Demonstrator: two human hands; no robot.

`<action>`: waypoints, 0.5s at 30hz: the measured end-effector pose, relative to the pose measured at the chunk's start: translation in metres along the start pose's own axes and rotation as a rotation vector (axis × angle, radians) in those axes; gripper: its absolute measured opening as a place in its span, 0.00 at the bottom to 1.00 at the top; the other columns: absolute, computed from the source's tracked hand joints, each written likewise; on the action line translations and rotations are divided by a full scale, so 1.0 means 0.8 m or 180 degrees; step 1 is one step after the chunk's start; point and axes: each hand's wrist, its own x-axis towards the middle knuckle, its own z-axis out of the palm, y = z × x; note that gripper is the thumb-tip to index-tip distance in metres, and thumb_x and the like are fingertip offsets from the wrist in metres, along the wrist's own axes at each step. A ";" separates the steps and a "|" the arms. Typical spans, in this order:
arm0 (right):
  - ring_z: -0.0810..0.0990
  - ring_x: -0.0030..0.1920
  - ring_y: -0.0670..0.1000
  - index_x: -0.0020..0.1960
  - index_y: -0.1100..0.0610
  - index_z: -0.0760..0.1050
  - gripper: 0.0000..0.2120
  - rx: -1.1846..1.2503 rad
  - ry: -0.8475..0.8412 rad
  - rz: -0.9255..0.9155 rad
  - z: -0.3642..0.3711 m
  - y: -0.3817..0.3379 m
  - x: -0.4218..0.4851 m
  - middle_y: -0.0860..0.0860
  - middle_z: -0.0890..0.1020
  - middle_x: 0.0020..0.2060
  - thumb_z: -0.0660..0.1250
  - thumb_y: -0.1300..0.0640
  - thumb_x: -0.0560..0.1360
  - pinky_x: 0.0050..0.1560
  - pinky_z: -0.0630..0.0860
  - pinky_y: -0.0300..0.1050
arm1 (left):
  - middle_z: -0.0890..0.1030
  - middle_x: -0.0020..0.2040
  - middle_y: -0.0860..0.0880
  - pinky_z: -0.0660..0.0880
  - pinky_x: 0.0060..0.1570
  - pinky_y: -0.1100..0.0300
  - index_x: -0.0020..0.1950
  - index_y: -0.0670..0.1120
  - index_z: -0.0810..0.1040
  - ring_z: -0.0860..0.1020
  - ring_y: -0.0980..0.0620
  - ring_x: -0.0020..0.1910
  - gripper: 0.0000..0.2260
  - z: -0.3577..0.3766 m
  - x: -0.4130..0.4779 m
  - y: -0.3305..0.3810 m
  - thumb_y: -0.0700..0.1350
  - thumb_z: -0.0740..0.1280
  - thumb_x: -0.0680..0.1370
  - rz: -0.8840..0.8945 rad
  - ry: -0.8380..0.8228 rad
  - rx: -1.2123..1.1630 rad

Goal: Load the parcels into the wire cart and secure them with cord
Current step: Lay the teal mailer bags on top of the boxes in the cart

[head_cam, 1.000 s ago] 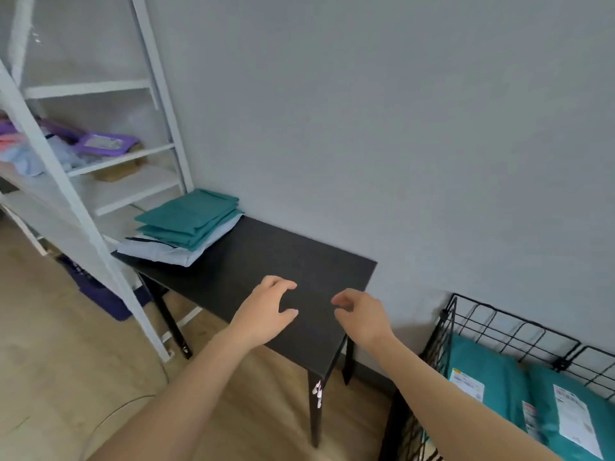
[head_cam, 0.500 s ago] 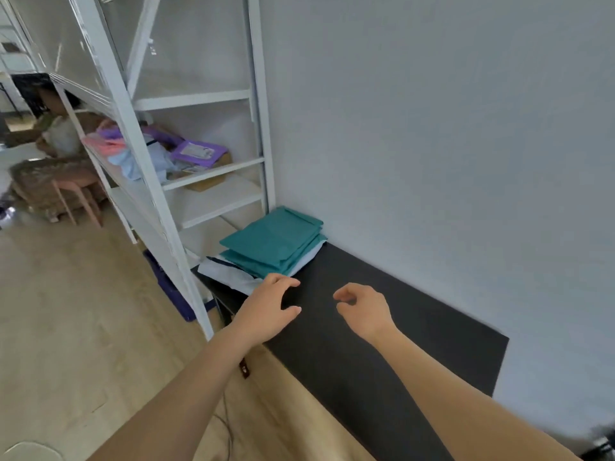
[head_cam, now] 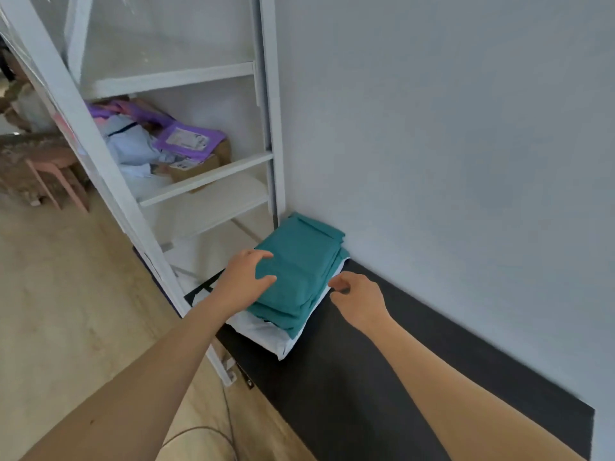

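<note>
While left grip spreads open on parcels, right grip curls loosely, empty, beside.

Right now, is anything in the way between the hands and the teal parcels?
Nothing visible does. The left hand is over the teal parcels, and the right hand is right beside their edge.

The left hand covers the near left corner of the stack of flat teal plastic parcels. That stack hides most of the white plastic parcel beneath it. The right hand curls its fingertips out of sight, so contact with the stack is unclear. The black rectangular table runs off the lower right edge. The label on the purple plastic parcel is too small to read.
</note>
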 end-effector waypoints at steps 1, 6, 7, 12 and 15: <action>0.77 0.57 0.48 0.60 0.52 0.76 0.14 0.0007 0.0020 0.0041 0.000 -0.002 0.008 0.47 0.79 0.59 0.62 0.60 0.75 0.53 0.71 0.37 | 0.69 0.67 0.47 0.63 0.67 0.56 0.69 0.48 0.69 0.67 0.49 0.67 0.21 -0.004 0.015 -0.006 0.46 0.67 0.77 -0.0050 0.0002 -0.0045; 0.77 0.58 0.49 0.61 0.52 0.75 0.15 -0.0125 -0.0119 0.0343 0.009 -0.015 0.047 0.48 0.78 0.60 0.62 0.59 0.75 0.57 0.72 0.40 | 0.70 0.67 0.45 0.67 0.57 0.59 0.70 0.44 0.67 0.70 0.46 0.65 0.23 -0.012 0.073 -0.037 0.46 0.67 0.76 -0.0409 -0.0167 -0.0466; 0.77 0.58 0.49 0.61 0.51 0.74 0.15 -0.0160 -0.0163 0.0392 0.013 -0.021 0.056 0.49 0.78 0.60 0.62 0.59 0.75 0.55 0.72 0.40 | 0.69 0.68 0.44 0.67 0.56 0.60 0.71 0.44 0.66 0.70 0.46 0.65 0.24 -0.012 0.082 -0.044 0.46 0.67 0.76 -0.0548 -0.0274 -0.0579; 0.78 0.56 0.50 0.63 0.52 0.73 0.17 -0.0228 -0.0243 0.0468 0.046 -0.055 0.092 0.49 0.77 0.62 0.62 0.60 0.75 0.51 0.73 0.39 | 0.65 0.72 0.43 0.67 0.64 0.52 0.75 0.44 0.58 0.68 0.44 0.68 0.29 -0.003 0.122 -0.080 0.52 0.64 0.78 -0.1121 -0.0831 -0.1136; 0.79 0.54 0.52 0.64 0.52 0.72 0.18 -0.0235 -0.0293 0.0581 0.069 -0.068 0.108 0.48 0.77 0.62 0.60 0.59 0.75 0.49 0.77 0.43 | 0.70 0.69 0.44 0.70 0.60 0.54 0.73 0.42 0.60 0.72 0.47 0.61 0.28 0.005 0.139 -0.091 0.53 0.63 0.78 -0.1206 -0.1164 -0.1457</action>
